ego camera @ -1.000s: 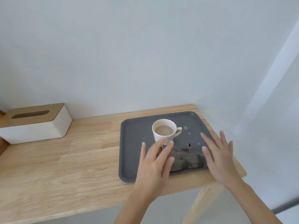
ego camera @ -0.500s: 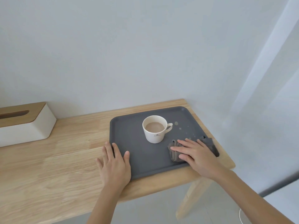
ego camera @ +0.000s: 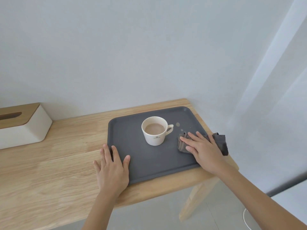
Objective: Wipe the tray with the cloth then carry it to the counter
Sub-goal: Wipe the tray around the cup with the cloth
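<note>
Flat dark-grey matte rounded-corner tray (ego camera: 149, 165) lay on pale wooden table (ego camera: 49, 163), right end | crumpled grey cloth (ego camera: 221, 143) at tray's 3 o'clock under flat, spread right hand (ego camera: 201, 151) | left hand (ego camera: 112, 170) open, pressing 8 o'clock corner | risk: wiping could jostle full white ceramic cup (ego camera: 155, 131), spilling | drops (ego camera: 178, 124) remained.

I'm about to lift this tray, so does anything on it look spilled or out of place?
Yes. Pale drips dot the tray right of the full cup, just beyond the cloth under the right hand. The cloth's end overhangs the tray's right rim.
</note>
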A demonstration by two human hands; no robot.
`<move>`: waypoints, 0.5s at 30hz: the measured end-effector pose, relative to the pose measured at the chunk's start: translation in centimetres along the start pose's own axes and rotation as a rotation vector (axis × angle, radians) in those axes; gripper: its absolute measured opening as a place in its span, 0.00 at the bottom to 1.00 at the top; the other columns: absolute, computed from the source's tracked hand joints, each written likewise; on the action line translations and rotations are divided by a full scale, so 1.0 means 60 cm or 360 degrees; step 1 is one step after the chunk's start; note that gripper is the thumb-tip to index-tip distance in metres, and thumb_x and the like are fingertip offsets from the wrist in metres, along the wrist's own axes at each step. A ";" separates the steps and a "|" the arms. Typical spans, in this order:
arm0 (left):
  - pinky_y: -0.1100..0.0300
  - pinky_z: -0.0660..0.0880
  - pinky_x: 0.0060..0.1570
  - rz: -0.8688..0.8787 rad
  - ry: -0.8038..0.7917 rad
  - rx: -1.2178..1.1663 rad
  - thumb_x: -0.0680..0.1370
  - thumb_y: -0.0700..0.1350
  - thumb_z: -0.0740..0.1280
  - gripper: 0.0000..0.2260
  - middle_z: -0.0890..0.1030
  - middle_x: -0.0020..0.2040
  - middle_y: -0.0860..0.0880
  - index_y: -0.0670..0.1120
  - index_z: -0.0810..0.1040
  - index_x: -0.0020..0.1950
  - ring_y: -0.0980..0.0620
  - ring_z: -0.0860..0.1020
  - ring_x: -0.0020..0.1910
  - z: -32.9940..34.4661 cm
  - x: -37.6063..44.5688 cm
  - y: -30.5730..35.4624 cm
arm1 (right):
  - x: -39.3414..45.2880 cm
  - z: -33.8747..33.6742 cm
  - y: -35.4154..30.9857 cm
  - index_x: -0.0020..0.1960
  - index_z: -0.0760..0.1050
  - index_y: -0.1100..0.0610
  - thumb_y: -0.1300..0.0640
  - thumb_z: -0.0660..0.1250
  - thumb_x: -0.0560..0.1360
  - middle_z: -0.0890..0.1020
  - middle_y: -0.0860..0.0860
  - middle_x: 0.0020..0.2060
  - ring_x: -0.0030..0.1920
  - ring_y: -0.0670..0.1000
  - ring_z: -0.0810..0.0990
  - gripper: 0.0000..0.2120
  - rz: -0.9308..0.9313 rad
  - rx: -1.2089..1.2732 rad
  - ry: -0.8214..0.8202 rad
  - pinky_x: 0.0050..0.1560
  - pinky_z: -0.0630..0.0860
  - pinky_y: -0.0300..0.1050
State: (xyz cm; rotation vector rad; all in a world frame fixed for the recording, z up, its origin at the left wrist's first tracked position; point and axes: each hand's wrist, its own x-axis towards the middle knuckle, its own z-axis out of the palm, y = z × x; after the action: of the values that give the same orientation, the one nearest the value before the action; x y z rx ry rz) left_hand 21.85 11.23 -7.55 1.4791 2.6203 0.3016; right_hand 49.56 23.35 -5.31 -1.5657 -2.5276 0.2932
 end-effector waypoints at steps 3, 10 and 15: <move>0.40 0.49 0.74 0.0011 -0.0012 0.0004 0.80 0.60 0.44 0.31 0.45 0.79 0.42 0.43 0.50 0.78 0.44 0.44 0.78 -0.003 -0.002 0.001 | 0.070 0.000 0.007 0.73 0.58 0.37 0.48 0.47 0.82 0.61 0.46 0.76 0.77 0.54 0.54 0.20 0.0060 -0.0080 -0.0038 0.74 0.45 0.63; 0.41 0.49 0.74 0.0003 -0.0026 0.0008 0.81 0.58 0.44 0.30 0.44 0.79 0.43 0.44 0.49 0.78 0.45 0.43 0.78 -0.004 -0.002 0.002 | 0.213 -0.004 -0.001 0.74 0.59 0.40 0.47 0.48 0.82 0.62 0.49 0.76 0.76 0.57 0.54 0.20 0.0085 -0.0134 -0.0097 0.72 0.45 0.65; 0.40 0.48 0.74 -0.0054 0.0013 0.0008 0.81 0.58 0.43 0.29 0.45 0.80 0.45 0.44 0.50 0.78 0.45 0.45 0.78 0.002 0.000 0.003 | 0.214 0.003 0.002 0.72 0.63 0.40 0.47 0.50 0.81 0.67 0.48 0.73 0.72 0.57 0.63 0.19 0.0059 -0.0110 -0.0039 0.73 0.51 0.62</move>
State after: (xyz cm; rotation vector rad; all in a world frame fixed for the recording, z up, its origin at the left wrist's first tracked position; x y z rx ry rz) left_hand 22.04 11.34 -7.61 1.4360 2.6518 0.2985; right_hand 43.96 34.91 -5.18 -1.6456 -2.5555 0.2330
